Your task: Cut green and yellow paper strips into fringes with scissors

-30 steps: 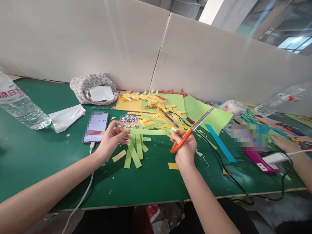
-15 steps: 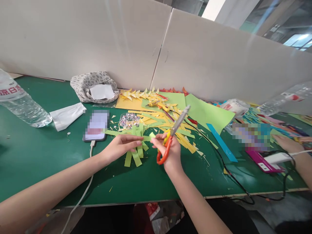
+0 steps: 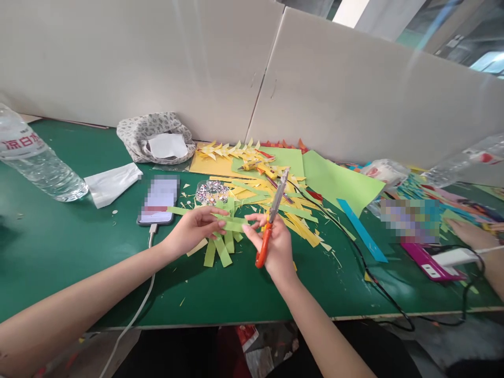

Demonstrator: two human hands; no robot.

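A light green paper strip [image 3: 235,224] is stretched between both hands above the table. My left hand [image 3: 192,231] pinches it, and its other end sticks out leftward past my knuckles. The fingertips of my right hand [image 3: 279,244] take the strip's right end. That same hand holds scissors [image 3: 279,195] with orange handles, their blades pointing up and away. Just below the strip lie cut green paper strips [image 3: 222,254]. Beyond them, yellow paper strips [image 3: 303,228] are scattered around a clear tray of small gems [image 3: 211,192].
To the left are a phone [image 3: 157,202] on a white cable, a tissue [image 3: 112,185] and a leaning water bottle [image 3: 37,157]. A yellow glue gun [image 3: 268,170] trails a black cord. At right, another person's hand [image 3: 468,231] is near a magenta power strip [image 3: 427,265].
The green strip's end between my hands now lies flatter and shows more length. The scissors have turned more upright in my right hand. The camera view has shifted slightly.
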